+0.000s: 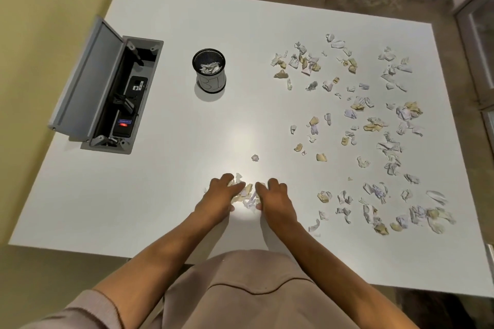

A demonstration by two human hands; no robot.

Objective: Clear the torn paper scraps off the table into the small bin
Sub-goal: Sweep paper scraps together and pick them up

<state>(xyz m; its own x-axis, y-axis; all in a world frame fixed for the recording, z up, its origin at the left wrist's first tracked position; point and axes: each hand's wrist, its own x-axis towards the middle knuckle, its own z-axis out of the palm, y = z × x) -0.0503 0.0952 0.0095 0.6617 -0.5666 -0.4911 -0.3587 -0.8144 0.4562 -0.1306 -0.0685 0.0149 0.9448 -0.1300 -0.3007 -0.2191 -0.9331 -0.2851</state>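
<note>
While we gather a small heap of scraps [247, 193] near the front edge of the white table [165, 195], our left hand [219, 195] and right hand [275, 196] close in on it from either side, fingers curled down and inward so they cup and press the paper between them; whether any piece is actually pinched yet we cannot tell. One crumpled scrap [255, 157] lies alone just beyond the heap, and the bulk of the torn paper scraps [374, 128] is strewn across the right half of the table, well apart from the small bin [209, 69]. That bin, a black mesh cylinder with a pale label band, stands upright left of centre and already holds some white pieces. We judge the scraps to be nearly weightless, soft and springy: crumpled white, lilac-tinted and tan bits with ragged edges that will slip out of a loose grasp or scatter on the smooth, glossy tabletop. Scooping them from both sides at the base of the heap, palms squeezing them into one wad, seems the surest hold. At the left edge an open grey cable box [112, 93] with a raised lid is sunk into the table.
</note>
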